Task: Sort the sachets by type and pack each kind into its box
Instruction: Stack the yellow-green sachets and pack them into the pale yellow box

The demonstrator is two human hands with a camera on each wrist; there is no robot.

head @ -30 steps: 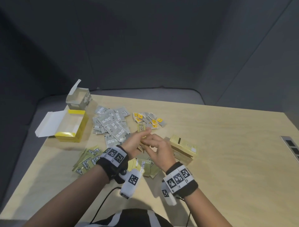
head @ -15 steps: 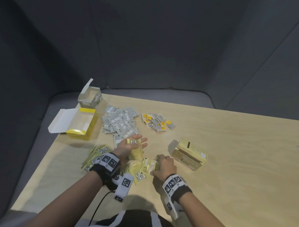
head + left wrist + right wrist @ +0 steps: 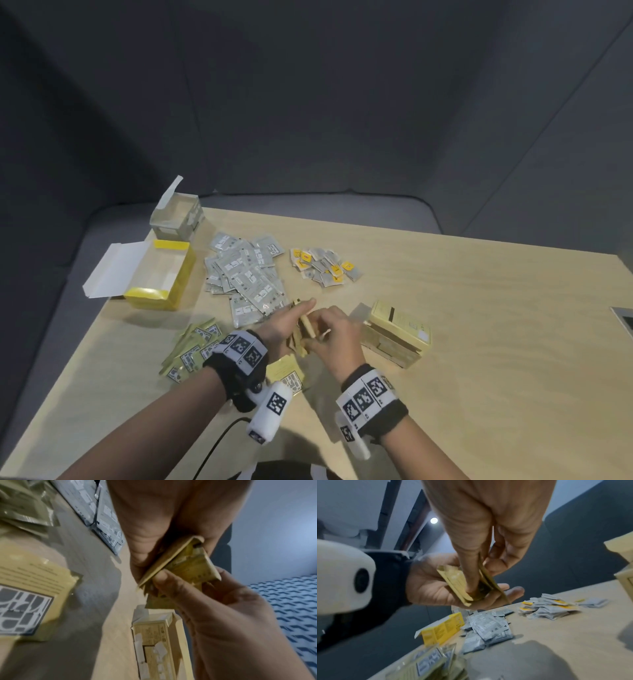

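My left hand (image 3: 291, 320) holds a small stack of gold sachets (image 3: 306, 329) on edge above the table, thumb against one side. My right hand (image 3: 330, 335) meets it from the right and pinches the same stack (image 3: 185, 563) between thumb and fingers. In the right wrist view the gold sachets (image 3: 458, 584) lie across the left palm (image 3: 433, 586). The pale gold box (image 3: 397, 337) stands just right of my hands. One more gold sachet (image 3: 286, 371) lies on the table under my left wrist.
Grey sachets (image 3: 246, 274) are piled beyond my hands, small yellow-labelled sachets (image 3: 323, 267) to their right. Green-gold sachets (image 3: 191, 349) lie at the left. An open yellow box (image 3: 161, 277) and an open grey box (image 3: 178, 219) stand at the far left edge.
Half a second ago my right hand was down on the loose gold sachets on the table. It has risen and joined my left hand at the stack.
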